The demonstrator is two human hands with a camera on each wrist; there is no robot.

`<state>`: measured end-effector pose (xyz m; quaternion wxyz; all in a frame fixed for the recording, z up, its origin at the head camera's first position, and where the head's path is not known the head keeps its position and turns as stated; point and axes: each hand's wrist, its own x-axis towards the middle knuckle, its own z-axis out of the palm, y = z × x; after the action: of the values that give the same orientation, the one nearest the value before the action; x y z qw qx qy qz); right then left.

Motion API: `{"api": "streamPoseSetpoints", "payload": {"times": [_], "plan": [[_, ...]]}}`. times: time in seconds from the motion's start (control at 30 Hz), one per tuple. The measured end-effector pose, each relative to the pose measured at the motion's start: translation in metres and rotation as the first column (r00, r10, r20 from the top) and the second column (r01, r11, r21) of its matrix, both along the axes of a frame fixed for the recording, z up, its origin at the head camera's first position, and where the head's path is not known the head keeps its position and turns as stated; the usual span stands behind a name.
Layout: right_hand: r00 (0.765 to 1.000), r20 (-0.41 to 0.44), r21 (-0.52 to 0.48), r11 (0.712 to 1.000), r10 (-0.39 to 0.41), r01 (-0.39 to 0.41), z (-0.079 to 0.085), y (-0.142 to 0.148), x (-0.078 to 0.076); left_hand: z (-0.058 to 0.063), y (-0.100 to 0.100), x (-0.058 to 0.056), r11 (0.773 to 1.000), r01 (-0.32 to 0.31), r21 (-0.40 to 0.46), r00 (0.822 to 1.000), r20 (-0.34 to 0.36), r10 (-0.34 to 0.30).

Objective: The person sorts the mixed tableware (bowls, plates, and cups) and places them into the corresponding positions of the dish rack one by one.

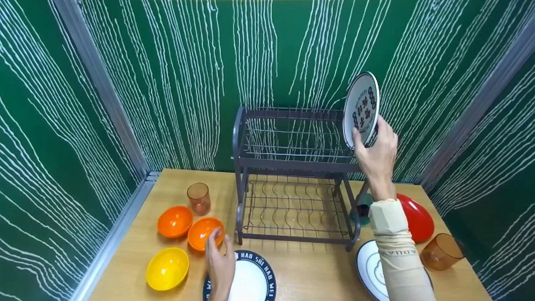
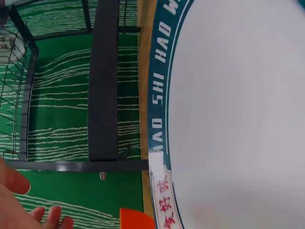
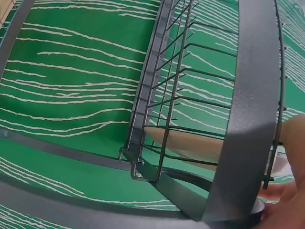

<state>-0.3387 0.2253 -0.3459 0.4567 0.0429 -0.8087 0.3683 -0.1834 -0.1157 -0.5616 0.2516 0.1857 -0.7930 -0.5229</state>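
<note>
My right hand (image 1: 379, 154) pinches the lower edge of a white plate (image 1: 360, 106) with red characters and dark ring patterns, thumb across its face. The plate stands nearly on edge at the right end of the upper tier of a dark two-tier dish rack (image 1: 299, 164). In the right wrist view the plate (image 3: 188, 145) shows behind the rack's wires. Low in the head view, my left hand (image 1: 221, 265) is over a white plate with a lettered dark rim (image 1: 253, 278), fingers loosely extended and holding nothing. That plate (image 2: 238, 114) fills much of the left wrist view.
Left of the rack are two orange bowls (image 1: 174, 222), a yellow bowl (image 1: 167, 269) and an amber cup (image 1: 199, 199). Right of it are a red dish (image 1: 416, 219), another amber cup (image 1: 443, 252), a greenish cup (image 1: 363, 209) and a ringed white plate (image 1: 370, 267) partly under my sleeve.
</note>
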Motion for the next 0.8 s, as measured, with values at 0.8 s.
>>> {"api": "streamPoseSetpoints", "payload": {"times": [0.8], "plan": [[0.995,-0.018,0.013,0.995,0.103,-0.103,-0.028,0.005,0.073,-0.050,-0.016,0.063,0.977,-0.171,-0.131,0.877,0.431,0.211]]}}
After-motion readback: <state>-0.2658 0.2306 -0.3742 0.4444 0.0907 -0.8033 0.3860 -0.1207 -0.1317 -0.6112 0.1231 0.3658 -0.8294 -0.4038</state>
